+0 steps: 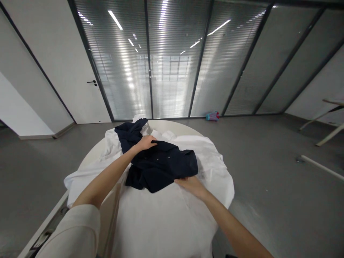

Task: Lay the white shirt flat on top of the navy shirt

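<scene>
A dark navy shirt (163, 161) with small light buttons lies rumpled in the middle, on top of white cloth (166, 218). Its far-left part is bunched up, while the right end looks like a collar or a folded edge. My left hand (146, 143) is closed on the shirt's upper edge, thumb pointing right. At the near-right edge, my right hand (191, 185) grips the fabric, with its fingertips partly hidden beneath it.
Under the cloth stands a round white table (177, 126); more white cloth drapes over its left side. A blue and pink object (212, 116) is on the floor by the glass partition (172, 61). Pale furniture legs (321, 168) stand at right. A door handle (92, 82) shows at left.
</scene>
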Demonstrator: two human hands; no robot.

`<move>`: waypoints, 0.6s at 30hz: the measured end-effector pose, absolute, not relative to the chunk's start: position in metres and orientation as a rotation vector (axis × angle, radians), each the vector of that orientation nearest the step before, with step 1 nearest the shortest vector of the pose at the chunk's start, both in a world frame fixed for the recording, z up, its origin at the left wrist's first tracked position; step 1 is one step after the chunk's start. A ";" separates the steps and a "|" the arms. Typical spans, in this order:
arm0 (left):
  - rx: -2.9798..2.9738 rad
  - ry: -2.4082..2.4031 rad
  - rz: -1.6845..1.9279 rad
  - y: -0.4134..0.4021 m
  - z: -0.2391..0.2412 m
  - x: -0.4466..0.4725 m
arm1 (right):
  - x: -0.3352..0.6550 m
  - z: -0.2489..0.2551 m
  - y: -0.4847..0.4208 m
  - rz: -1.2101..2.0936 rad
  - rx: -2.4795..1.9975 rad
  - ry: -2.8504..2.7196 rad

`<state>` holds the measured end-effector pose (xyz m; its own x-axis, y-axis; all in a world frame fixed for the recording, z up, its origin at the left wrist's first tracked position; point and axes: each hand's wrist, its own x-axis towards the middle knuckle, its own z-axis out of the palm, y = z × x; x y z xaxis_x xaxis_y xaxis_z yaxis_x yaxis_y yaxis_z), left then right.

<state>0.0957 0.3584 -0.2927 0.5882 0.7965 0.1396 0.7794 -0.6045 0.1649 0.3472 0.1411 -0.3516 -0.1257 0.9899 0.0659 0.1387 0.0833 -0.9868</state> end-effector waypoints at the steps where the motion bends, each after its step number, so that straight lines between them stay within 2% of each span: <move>1: 2.740 1.399 0.380 0.357 -0.289 0.091 | 0.347 -0.352 0.142 1.134 -1.204 -1.458; 5: 2.828 1.624 0.894 0.342 -0.272 0.065 | 0.349 -0.348 0.145 0.962 -1.300 -1.490; 7: 2.850 1.675 1.019 0.330 -0.262 0.053 | 0.351 -0.344 0.146 0.932 -1.374 -1.506; 14: 2.738 1.902 0.903 0.292 -0.236 0.029 | 0.351 -0.348 0.150 0.865 -1.545 -1.457; 18: 2.491 1.689 1.008 0.295 -0.239 0.021 | 0.348 -0.351 0.150 0.881 -1.454 -1.382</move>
